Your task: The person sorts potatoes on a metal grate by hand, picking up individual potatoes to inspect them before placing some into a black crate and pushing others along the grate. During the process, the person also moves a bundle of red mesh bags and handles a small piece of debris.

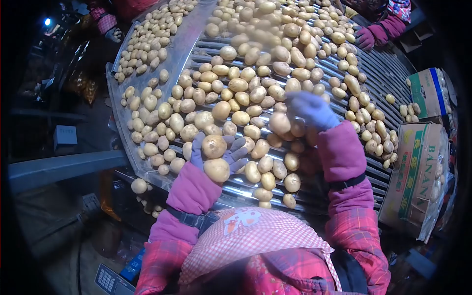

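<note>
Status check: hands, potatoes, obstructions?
Left hand cupped under two potatoes. Right hand blurred over loose potatoes, grip unclear. Slatted bed crowded around both hands; nothing else visibly in the way.

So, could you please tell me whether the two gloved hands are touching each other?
Apart: the head view shows loose potatoes lying in the gap between the left gloved hand and the right gloved hand.

On my right I see a carton (404, 172) printed BANANA, and just beyond it a second carton (424, 96) with a blue stripe. Far left, a small bright lamp (47, 21) shines in the dark. Nearer me are a pale box (66, 135) and a metal beam (69, 169); lower left, a keypad (106, 279) beside a blue package (132, 265).
</note>
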{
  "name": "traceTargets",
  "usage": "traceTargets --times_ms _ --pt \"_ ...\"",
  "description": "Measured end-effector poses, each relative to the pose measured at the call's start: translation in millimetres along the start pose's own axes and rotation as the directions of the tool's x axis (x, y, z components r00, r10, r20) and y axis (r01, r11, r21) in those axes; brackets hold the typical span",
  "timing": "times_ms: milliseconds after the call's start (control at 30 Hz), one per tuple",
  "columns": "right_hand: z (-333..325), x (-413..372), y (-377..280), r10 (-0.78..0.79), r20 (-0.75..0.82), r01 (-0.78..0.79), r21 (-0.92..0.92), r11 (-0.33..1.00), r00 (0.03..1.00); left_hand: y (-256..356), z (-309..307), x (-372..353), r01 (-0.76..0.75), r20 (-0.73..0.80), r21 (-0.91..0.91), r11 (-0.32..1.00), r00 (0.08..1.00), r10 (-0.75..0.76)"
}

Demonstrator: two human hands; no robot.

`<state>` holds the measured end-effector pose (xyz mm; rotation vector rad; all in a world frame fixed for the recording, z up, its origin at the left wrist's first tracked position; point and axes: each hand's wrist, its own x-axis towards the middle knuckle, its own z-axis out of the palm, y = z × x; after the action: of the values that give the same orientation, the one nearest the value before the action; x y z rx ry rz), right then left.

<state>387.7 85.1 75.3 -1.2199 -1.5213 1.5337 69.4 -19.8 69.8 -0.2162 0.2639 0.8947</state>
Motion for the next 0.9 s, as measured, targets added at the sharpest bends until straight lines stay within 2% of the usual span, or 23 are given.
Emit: traceTargets --times_ms 33,67,100,133,167,200,233,267,300,367,433,467,533,567,600,633,667,733,800,833,900 --pt "-7.0 7.4 -2.1 0.125 -0.189 -0.129 -0.011 0.992 0.974 -0.8 1.8 2.0 -0.004 0.037 0.051 0.999 0.999 0.002" --pt "-17.3 17.6 -5.3 0.234 -0.374 -0.252 0.001 0.968 0.898 -0.6 1.7 5.4 -0.006 0.045 0.051 0.999 0.999 0.003" --pt "-33.5 34.7 24.2 -0.107 -0.389 -0.039 -0.348 0.937 0.915 -0.5 1.2 9.2 0.001 -0.017 0.038 0.999 1.000 -0.001" --pt "-23.3 38.5 -5.3 -0.023 -0.394 -0.260 -0.649 0.715 0.919 -0.6 2.3 13.3 0.010 -0.080 0.025 1.000 0.997 -0.008" --pt "-3.0 40.7 -30.6 0.076 -0.380 -0.354 -0.747 0.562 0.922 -1.0 6.4 19.2 0.037 -0.079 -0.065 0.997 0.996 -0.042" --pt "14.7 43.7 -47.8 0.173 -0.383 -0.420 -0.822 0.384 0.907 -3.1 9.7 24.4 0.040 -0.072 -0.060 0.997 0.996 -0.044" --pt "22.2 57.0 -24.3 0.152 -0.422 -0.447 -0.862 0.237 0.894 -4.9 12.6 29.1 -0.003 -0.118 -0.071 0.997 0.993 -0.005" --pt "17.5 68.1 -7.9 0.203 -0.453 -0.495 -0.814 0.303 0.868 -3.8 15.0 33.0 -0.048 -0.164 -0.082 0.995 0.986 0.034" --pt "17.1 72.3 -5.6 0.173 -0.442 -0.475 -0.814 0.336 0.880 1.2 15.5 38.2 0.020 -0.079 -0.143 0.990 0.996 -0.031" --pt "9.2 70.3 -2.8 0.139 -0.435 -0.455 -0.815 0.358 0.890 5.8 18.5 46.4 -0.004 -0.096 -0.122 0.992 0.995 -0.008" --pt "2.4 64.1 -13.5 0.105 -0.346 -0.343 -0.754 0.560 0.932 11.9 32.2 58.4 -0.060 -0.135 -0.073 0.995 0.990 0.050" --pt "1.3 66.6 -1.7 0.007 -0.351 -0.280 -0.736 0.617 0.937 13.6 38.0 63.0 -0.092 -0.158 -0.055 0.994 0.984 0.082" --pt "35.3 53.2 -45.3 0.032 -0.123 -0.084 -0.450 0.889 0.992 14.4 44.6 67.2 -0.148 -0.216 -0.020 0.989 0.966 0.140" --pt "42.7 50.2 -53.8 0.061 0.023 -0.044 -0.447 0.893 0.998 14.3 46.9 69.1 -0.149 -0.133 -0.025 0.988 0.981 0.145" --pt "47.3 53.5 -62.6 0.085 0.170 -0.002 -0.438 0.899 0.982 18.1 47.4 72.1 -0.158 -0.125 -0.037 0.987 0.980 0.152" --pt "48.3 57.2 -76.5 0.065 0.149 0.028 -0.549 0.836 0.987 22.6 46.7 73.2 -0.116 -0.099 -0.043 0.992 0.989 0.111" --pt "26.3 73.6 -58.5 -0.124 0.190 0.207 -0.526 0.825 0.974 27.0 45.1 73.6 -0.073 -0.075 -0.050 0.996 0.995 0.069" --pt "-6.9 106.2 -42.6 -0.145 -0.143 0.037 -0.577 0.816 0.979 35.4 42.1 75.9 0.006 -0.020 -0.059 0.998 1.000 -0.007" --pt "-45.9 138.2 -11.4 -0.238 -0.238 -0.039 -0.780 0.624 0.942 35.5 29.8 78.6 -0.011 0.051 -0.119 0.993 0.999 0.017" --pt "-45.1 150.6 9.1 -0.218 -0.251 -0.065 -0.782 0.620 0.943 33.1 23.7 78.3 -0.013 0.111 -0.176 0.984 0.993 0.033" --pt "-30.4 159.7 20.7 -0.184 -0.282 -0.116 -0.786 0.608 0.942 34.2 24.6 75.4 -0.010 0.071 -0.169 0.986 0.997 0.023"
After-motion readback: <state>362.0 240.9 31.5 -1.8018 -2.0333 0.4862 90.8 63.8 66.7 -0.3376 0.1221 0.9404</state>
